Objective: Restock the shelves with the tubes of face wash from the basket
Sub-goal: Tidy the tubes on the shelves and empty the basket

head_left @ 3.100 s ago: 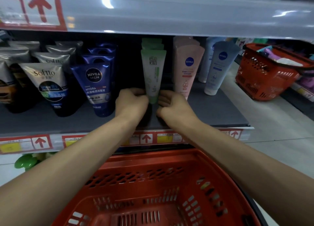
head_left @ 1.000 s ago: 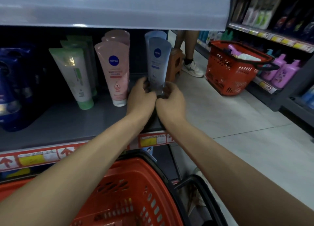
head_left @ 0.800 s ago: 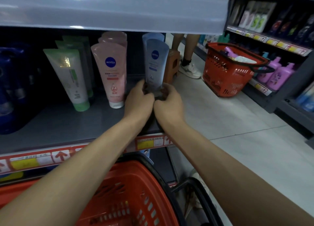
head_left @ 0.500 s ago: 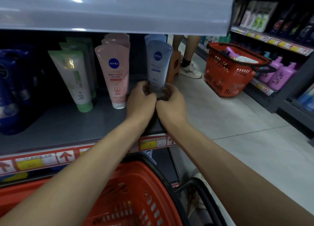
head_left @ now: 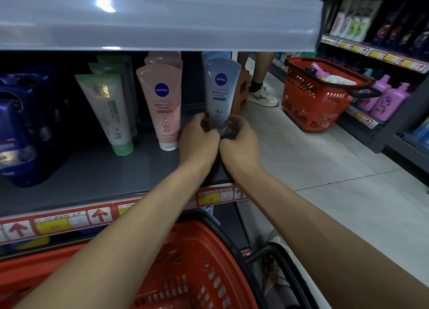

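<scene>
A pale blue Nivea tube (head_left: pixel 220 92) stands cap-down at the right end of the grey shelf (head_left: pixel 92 176). My left hand (head_left: pixel 197 141) and my right hand (head_left: pixel 239 141) both grip its base, one on each side, hiding the cap. Another blue tube stands behind it. To its left stand pink Nivea tubes (head_left: pixel 163 104) and green-capped tubes (head_left: pixel 109 109), each in a row running back. The red basket (head_left: pixel 197 274) sits below my forearms; I see no tubes in the part that shows.
Dark blue tubes (head_left: pixel 16 132) fill the shelf's left end. An upper shelf edge (head_left: pixel 162 18) overhangs. A second red basket (head_left: pixel 318 95) with products stands on the floor in the aisle. A person's leg and shoe (head_left: pixel 262 92) show behind. Purple bottles (head_left: pixel 385 99) line the right shelving.
Three seconds ago both hands held the green tube; now they hold the blue tube further right. Over the last second the hands have barely moved on the blue tube.
</scene>
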Motion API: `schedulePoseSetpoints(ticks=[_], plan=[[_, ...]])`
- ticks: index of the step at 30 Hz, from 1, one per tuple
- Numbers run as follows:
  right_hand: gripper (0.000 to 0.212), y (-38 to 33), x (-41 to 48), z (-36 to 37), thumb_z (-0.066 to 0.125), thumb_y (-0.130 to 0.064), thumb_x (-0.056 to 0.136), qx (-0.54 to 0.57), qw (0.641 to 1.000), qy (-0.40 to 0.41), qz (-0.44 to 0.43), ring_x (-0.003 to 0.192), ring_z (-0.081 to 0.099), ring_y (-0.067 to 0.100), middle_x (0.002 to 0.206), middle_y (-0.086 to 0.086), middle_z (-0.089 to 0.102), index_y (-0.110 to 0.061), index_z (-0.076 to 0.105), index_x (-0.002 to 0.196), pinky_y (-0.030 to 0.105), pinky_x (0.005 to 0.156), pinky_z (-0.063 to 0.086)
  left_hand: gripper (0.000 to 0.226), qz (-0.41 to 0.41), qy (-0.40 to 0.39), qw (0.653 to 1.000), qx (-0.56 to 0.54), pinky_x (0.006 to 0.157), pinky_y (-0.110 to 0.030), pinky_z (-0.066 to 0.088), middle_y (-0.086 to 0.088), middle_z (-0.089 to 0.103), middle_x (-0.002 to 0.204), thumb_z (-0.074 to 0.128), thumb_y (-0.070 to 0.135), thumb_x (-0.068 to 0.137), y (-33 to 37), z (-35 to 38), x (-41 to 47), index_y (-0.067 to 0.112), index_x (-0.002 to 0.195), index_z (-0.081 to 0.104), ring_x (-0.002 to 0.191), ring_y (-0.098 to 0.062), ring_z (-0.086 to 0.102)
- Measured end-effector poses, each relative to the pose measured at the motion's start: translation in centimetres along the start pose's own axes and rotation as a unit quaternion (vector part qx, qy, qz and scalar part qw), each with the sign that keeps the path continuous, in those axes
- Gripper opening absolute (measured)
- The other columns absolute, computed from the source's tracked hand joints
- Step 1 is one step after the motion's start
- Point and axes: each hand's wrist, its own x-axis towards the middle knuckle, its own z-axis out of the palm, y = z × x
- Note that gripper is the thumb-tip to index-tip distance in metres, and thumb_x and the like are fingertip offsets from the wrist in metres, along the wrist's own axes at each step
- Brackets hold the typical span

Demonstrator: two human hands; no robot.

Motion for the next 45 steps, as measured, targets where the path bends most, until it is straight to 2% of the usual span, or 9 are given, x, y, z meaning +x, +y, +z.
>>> schedulePoseSetpoints(ticks=[4, 9, 14, 22, 24, 27, 32, 36, 45], plan=[[0.072, -0.03, 0.09, 0.16, 0.057, -0.024, 0.068, -0.006, 1.000, -0.003, -0.009, 0.114, 0.066, 0.013, 0.122, -0.005, 0.070, -0.025, 0.057, 0.140, 0.037, 0.099, 0.056, 0.051, -0.005, 0.005, 1.000, -0.007, 0.111, -0.040, 0.052, 0.004, 0.072, 0.132, 0.063, 0.009, 0.094, -0.03, -0.01, 0.04, 0.023, 0.143, 0.062, 0.123, -0.016, 0.066], [0.068, 0.26, 0.40, 0.51, 0.056, -0.029, 0.069, -0.021, 1.000, -0.008, -0.015, 0.114, 0.067, 0.015, 0.126, -0.002, 0.068, -0.034, 0.059, 0.136, 0.042, 0.097, 0.058, 0.049, -0.013, 0.015, 1.000, -0.021, 0.110, -0.040, 0.053, 0.003, 0.073, 0.130, 0.064, 0.007, 0.093, -0.14, 0.03, 0.03, 0.022, 0.139, 0.064, 0.121, -0.016, 0.067], [0.073, -0.06, 0.11, 0.21, 0.058, -0.021, 0.071, -0.030, 0.999, -0.013, -0.005, 0.117, 0.066, 0.015, 0.126, -0.005, 0.070, -0.025, 0.053, 0.144, 0.043, 0.100, 0.056, 0.045, -0.015, 0.024, 0.999, -0.033, 0.109, -0.040, 0.053, 0.001, 0.073, 0.128, 0.063, 0.004, 0.093, -0.04, -0.01, -0.05, 0.021, 0.134, 0.065, 0.120, -0.017, 0.068], [0.081, -0.25, 0.24, 0.32, 0.052, -0.021, 0.064, -0.020, 1.000, -0.019, 0.003, 0.115, 0.067, 0.015, 0.122, -0.007, 0.072, -0.026, 0.055, 0.145, 0.045, 0.100, 0.057, 0.040, -0.019, 0.027, 0.999, -0.033, 0.107, -0.039, 0.054, 0.002, 0.075, 0.123, 0.064, 0.004, 0.092, 0.26, -0.06, -0.17, 0.020, 0.129, 0.066, 0.115, -0.015, 0.069], [0.079, -0.36, 0.17, 0.17, 0.053, -0.018, 0.067, -0.018, 1.000, -0.020, 0.009, 0.117, 0.066, 0.016, 0.121, -0.010, 0.070, -0.024, 0.054, 0.146, 0.045, 0.102, 0.055, 0.041, -0.016, 0.028, 0.999, -0.027, 0.107, -0.039, 0.054, 0.002, 0.075, 0.124, 0.064, 0.005, 0.092, 0.24, -0.04, -0.13, 0.020, 0.130, 0.066, 0.115, -0.015, 0.069], [0.072, -0.38, 0.23, -0.02, 0.059, -0.007, 0.078, -0.024, 0.999, -0.026, 0.017, 0.121, 0.064, 0.019, 0.125, -0.004, 0.069, -0.022, 0.052, 0.148, 0.044, 0.104, 0.053, 0.043, -0.015, 0.025, 0.999, -0.023, 0.108, -0.039, 0.054, 0.002, 0.075, 0.126, 0.063, 0.005, 0.093, 0.22, -0.05, 0.01, 0.021, 0.133, 0.066, 0.118, -0.015, 0.069], [0.079, -0.50, 0.24, 0.16, 0.054, -0.021, 0.069, -0.051, 0.998, -0.028, 0.002, 0.123, 0.064, 0.020, 0.130, -0.003, 0.070, -0.027, 0.052, 0.148, 0.046, 0.102, 0.055, 0.049, -0.011, 0.017, 0.999, -0.038, 0.109, -0.039, 0.055, 0.002, 0.077, 0.123, 0.060, -0.001, 0.090, -0.15, 0.12, 0.39, 0.019, 0.133, 0.070, 0.116, -0.013, 0.071], [0.075, -0.37, 0.62, 0.10, 0.053, -0.024, 0.068, -0.069, 0.997, -0.037, -0.014, 0.118, 0.066, 0.018, 0.125, -0.005, 0.071, -0.030, 0.055, 0.143, 0.047, 0.100, 0.056, 0.051, -0.003, 0.016, 0.999, -0.041, 0.109, -0.035, 0.054, 0.003, 0.077, 0.123, 0.059, -0.002, 0.091, -0.27, 0.21, 0.48, 0.020, 0.135, 0.070, 0.116, -0.010, 0.070], [0.065, -0.35, 0.76, 0.01, 0.062, -0.011, 0.085, -0.106, 0.993, -0.041, -0.020, 0.123, 0.063, 0.020, 0.132, -0.002, 0.068, -0.026, 0.052, 0.147, 0.043, 0.101, 0.054, 0.051, 0.001, 0.005, 0.999, -0.033, 0.108, -0.031, 0.054, 0.004, 0.076, 0.126, 0.056, -0.003, 0.095, -0.41, 0.18, 0.61, 0.021, 0.138, 0.069, 0.117, -0.007, 0.069]])
